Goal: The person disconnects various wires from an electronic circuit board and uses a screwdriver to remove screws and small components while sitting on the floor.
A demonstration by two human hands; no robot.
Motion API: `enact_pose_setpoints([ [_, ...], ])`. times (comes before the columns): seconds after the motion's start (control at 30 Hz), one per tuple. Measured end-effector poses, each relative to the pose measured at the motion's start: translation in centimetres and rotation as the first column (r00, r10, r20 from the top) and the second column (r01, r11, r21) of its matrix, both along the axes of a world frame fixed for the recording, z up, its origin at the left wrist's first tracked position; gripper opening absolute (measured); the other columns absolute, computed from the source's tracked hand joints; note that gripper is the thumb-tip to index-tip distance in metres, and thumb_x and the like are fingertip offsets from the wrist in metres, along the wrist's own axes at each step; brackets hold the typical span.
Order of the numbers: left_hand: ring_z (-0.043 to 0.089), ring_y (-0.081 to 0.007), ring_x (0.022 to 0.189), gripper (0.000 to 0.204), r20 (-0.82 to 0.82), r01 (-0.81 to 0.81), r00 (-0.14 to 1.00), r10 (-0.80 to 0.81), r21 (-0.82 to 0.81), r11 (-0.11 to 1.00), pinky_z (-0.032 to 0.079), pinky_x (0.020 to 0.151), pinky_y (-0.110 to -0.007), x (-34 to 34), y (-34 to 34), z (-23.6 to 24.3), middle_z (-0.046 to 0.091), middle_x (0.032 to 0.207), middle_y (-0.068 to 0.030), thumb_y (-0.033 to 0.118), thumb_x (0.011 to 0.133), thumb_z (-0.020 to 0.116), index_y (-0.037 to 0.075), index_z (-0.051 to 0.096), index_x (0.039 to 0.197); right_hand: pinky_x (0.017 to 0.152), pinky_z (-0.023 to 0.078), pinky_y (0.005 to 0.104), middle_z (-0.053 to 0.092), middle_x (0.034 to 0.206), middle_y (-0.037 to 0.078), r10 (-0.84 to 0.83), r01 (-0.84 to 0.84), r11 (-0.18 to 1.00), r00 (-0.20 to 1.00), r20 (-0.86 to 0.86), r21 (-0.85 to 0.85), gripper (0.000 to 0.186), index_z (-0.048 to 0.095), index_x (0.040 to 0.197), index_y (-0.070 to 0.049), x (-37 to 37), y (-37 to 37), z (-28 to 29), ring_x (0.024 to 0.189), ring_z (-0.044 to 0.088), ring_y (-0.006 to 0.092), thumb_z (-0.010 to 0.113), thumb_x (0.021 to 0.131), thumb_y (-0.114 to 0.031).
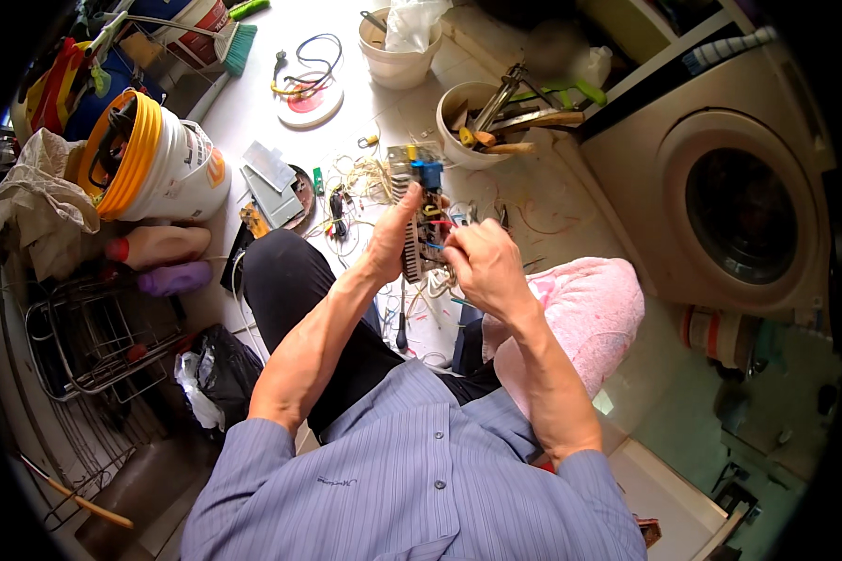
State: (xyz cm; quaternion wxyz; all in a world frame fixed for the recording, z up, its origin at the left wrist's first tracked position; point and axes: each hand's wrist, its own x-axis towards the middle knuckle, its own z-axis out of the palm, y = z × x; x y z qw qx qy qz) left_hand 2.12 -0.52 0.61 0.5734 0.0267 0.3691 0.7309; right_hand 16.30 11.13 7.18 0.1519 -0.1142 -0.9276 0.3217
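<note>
My left hand [389, 241] grips a circuit board [429, 202] by its side, thumb on top. The board is tilted up above my lap. A ridged metal heat sink runs along its left edge, and a blue component [428, 173] sits near its far end. Against the board's right side my right hand [488, 266] is closed in a pinch. Short red and blue wires show by its fingertips; what the fingers hold is hidden. Loose wires [370, 178] lie tangled on the floor beyond the board. Below it, a dark-handled screwdriver [401, 329] lies between my legs.
A pink towel [585, 323] covers my right knee. Ahead stand a tool bucket [451, 140] and a white bucket [398, 64]. A washing machine [641, 187] is at right. At left are a white-and-yellow bucket [192, 173], bottles [173, 279] and a wire rack [103, 341].
</note>
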Motion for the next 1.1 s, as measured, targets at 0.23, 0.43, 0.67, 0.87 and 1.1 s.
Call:
enact_pose_setpoints([
  [0.23,0.067,-0.0191,0.080,0.067,0.014,-0.069,0.998,0.068,0.061,0.996,0.057,0.070,-0.030,-0.6,0.9,1.4,0.068,0.093,-0.0097,0.068,0.096,0.055,0.004,0.060,0.118,0.066,0.049,0.0468,0.065,0.076,0.018,-0.067,0.112,0.930,0.988,0.137,-0.350,0.017,0.065,0.086,-0.003,0.3,-1.9,-2.5,0.072,0.064,0.0391,0.065,0.093,-0.019],
  [0.43,0.067,-0.0173,0.080,0.063,-0.160,-0.097,0.983,0.093,-0.021,0.995,0.056,0.070,-0.031,0.7,0.9,0.6,0.069,0.094,-0.0075,0.064,0.094,0.062,0.005,0.063,0.115,0.063,0.049,0.0457,0.063,0.069,0.018,-0.143,0.141,0.932,0.990,0.017,-0.334,0.016,0.063,0.080,-0.002,-1.5,-0.5,0.1,0.068,0.064,0.0371,0.064,0.090,-0.015],
  [0.67,0.068,-0.0199,0.078,0.060,-0.278,-0.047,0.960,0.029,-0.059,0.997,0.056,0.071,-0.034,-0.1,0.1,0.8,0.070,0.090,-0.0103,0.060,0.095,0.061,0.003,0.061,0.115,0.060,0.047,0.0450,0.056,0.061,0.012,0.029,-0.007,0.993,0.982,-0.189,0.115,0.016,0.054,0.068,-0.009,-0.5,-1.3,-2.9,0.061,0.058,0.0331,0.065,0.080,-0.009],
  [0.87,0.068,-0.0191,0.080,0.058,-0.188,-0.080,0.979,0.083,0.022,0.997,0.057,0.075,-0.034,0.4,0.2,0.7,0.070,0.092,-0.0100,0.057,0.094,0.064,0.002,0.064,0.109,0.059,0.046,0.0452,0.058,0.065,0.013,0.057,-0.047,0.996,0.989,-0.133,0.079,0.015,0.059,0.073,-0.007,-0.5,-3.1,-1.6,0.063,0.057,0.0340,0.065,0.086,-0.009],
  [1.1,0.068,-0.0194,0.079,0.055,-0.157,-0.095,0.983,0.099,0.035,0.995,0.056,0.073,-0.034,-0.2,0.3,1.1,0.071,0.092,-0.0116,0.054,0.094,0.062,0.002,0.065,0.111,0.060,0.047,0.0452,0.059,0.066,0.013,0.047,-0.037,0.997,0.986,-0.157,0.067,0.014,0.060,0.073,-0.006,0.1,-3.4,-1.1,0.063,0.058,0.0347,0.065,0.086,-0.009],
])
